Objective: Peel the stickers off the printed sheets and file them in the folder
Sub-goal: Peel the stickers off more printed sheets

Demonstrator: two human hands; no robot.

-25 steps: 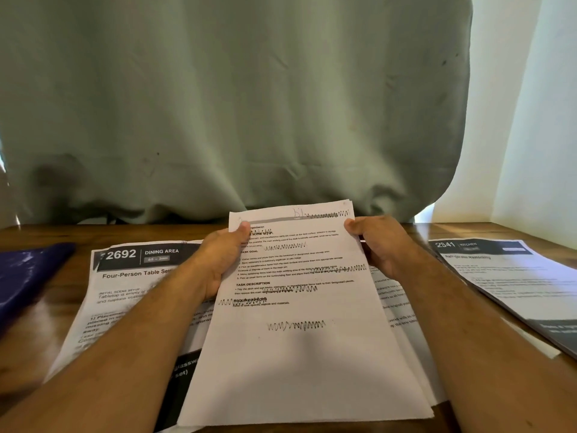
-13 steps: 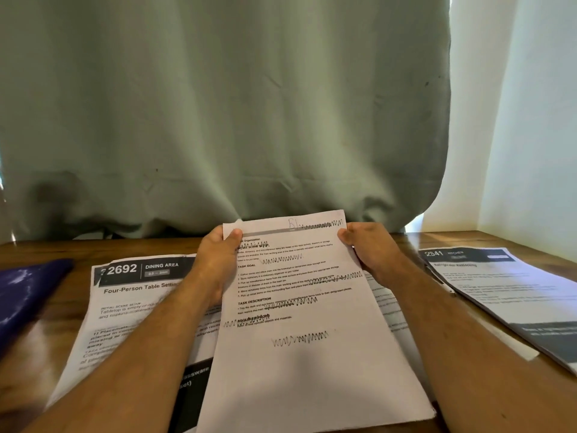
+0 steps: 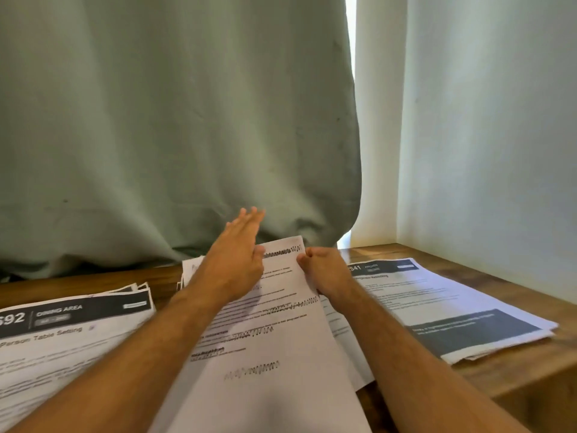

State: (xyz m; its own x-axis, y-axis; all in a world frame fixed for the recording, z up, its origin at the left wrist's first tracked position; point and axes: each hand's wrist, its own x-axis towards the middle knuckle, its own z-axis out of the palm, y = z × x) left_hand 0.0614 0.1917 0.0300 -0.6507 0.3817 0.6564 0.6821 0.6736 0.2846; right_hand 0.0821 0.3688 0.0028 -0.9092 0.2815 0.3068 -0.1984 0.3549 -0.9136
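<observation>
Left hand (image 3: 239,257) flat, fingers straight, hovering over scribbled sheet (image 3: 265,354), gripping nothing; right hand (image 3: 324,270) pinching sheet's right edge near top; sheet mid-table (image 3: 515,367), between dining-area stack (image 3: 68,335) and kitchen stack (image 3: 443,307)

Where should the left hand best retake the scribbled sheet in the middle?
At the top-left corner of the scribbled sheet, coming from the left: that corner is lifted off the pile, while the right hand pinches the opposite edge. The left hand hovers open above it.
</observation>
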